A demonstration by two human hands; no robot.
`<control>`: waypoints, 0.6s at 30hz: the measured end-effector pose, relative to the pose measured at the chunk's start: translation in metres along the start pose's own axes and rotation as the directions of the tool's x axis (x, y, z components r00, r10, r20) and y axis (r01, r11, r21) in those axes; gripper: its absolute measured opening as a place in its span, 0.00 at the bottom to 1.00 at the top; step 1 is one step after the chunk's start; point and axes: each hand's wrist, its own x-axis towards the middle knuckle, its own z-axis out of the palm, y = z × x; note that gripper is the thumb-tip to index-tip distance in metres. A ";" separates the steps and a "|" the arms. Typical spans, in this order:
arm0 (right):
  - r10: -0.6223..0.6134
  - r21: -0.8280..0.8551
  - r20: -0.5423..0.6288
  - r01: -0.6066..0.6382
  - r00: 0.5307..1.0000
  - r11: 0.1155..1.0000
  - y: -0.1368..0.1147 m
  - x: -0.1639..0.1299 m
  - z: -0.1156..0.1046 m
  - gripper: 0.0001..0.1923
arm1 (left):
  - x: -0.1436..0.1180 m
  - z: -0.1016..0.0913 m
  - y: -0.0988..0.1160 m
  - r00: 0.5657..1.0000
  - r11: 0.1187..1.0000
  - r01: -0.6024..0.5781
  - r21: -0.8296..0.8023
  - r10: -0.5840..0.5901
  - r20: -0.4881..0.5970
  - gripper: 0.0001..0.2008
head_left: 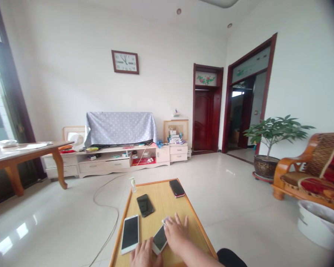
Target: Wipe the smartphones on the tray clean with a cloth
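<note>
At the far left, a wooden table (39, 151) on curved legs stands beside a window, with a white bundle (7, 143) on its top. Along the far wall runs a pale low cabinet (117, 164); a grey-blue spotted cloth (121, 128) drapes over something on it, and a framed clock (125, 62) hangs above. A thin cable (117, 218) loops across the glossy floor, left of a low yellow table (161, 193) at the near centre. On this table's left side lies a large white phone (130, 234), with a clear pump bottle (133, 184) at the far left corner and a dark phone (145, 205) between them, slightly to the right. The left hand (144, 254) touches the near left edge of a smaller white phone (160, 240), which lies tilted on the near part of the table; I cannot tell whether its fingers close on it. The right hand (176, 231) holds a white wad (165, 220) against that phone's far end, its other fingers spread apart. Another dark phone (177, 188), red-edged, lies at the far right corner. Farther right come a dark red door (204, 118), an open doorway (242, 111), a potted plant (277, 129), a cushioned wooden armchair (284, 167) and, nearer, a white tub (320, 226).
</note>
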 end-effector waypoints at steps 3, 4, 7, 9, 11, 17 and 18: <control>0.007 -0.013 -0.044 -0.007 0.999 1.000 0.014 -0.009 0.015 0.24 | -0.004 -0.009 0.000 1.000 1.000 -0.014 -0.006 0.014 0.028 0.26; 0.006 -0.011 -0.058 -0.006 0.998 1.000 0.017 -0.014 0.020 0.24 | -0.005 -0.011 -0.001 0.999 0.999 -0.031 -0.014 0.031 0.023 0.25; -0.010 0.005 -0.089 0.011 0.996 1.000 0.022 -0.028 0.028 0.25 | -0.012 -0.014 -0.005 0.995 0.993 -0.099 -0.057 0.097 -0.029 0.22; -0.051 0.016 -0.099 0.053 0.994 0.998 0.022 -0.035 0.029 0.25 | -0.017 -0.014 -0.007 0.988 0.988 -0.133 -0.083 0.126 -0.084 0.19; -0.108 0.022 -0.111 0.111 0.988 0.994 0.017 -0.042 0.029 0.25 | -0.021 -0.013 -0.008 0.982 0.984 -0.149 -0.095 0.136 -0.134 0.18; -0.347 0.036 -0.101 0.352 0.932 0.935 -0.018 -0.066 0.024 0.26 | -0.027 -0.011 -0.010 0.961 0.969 -0.224 -0.103 0.201 -0.189 0.18; -0.372 0.040 -0.100 0.378 0.923 0.925 -0.022 -0.066 0.023 0.26 | -0.026 -0.010 -0.011 0.960 0.966 -0.232 -0.116 0.208 -0.189 0.18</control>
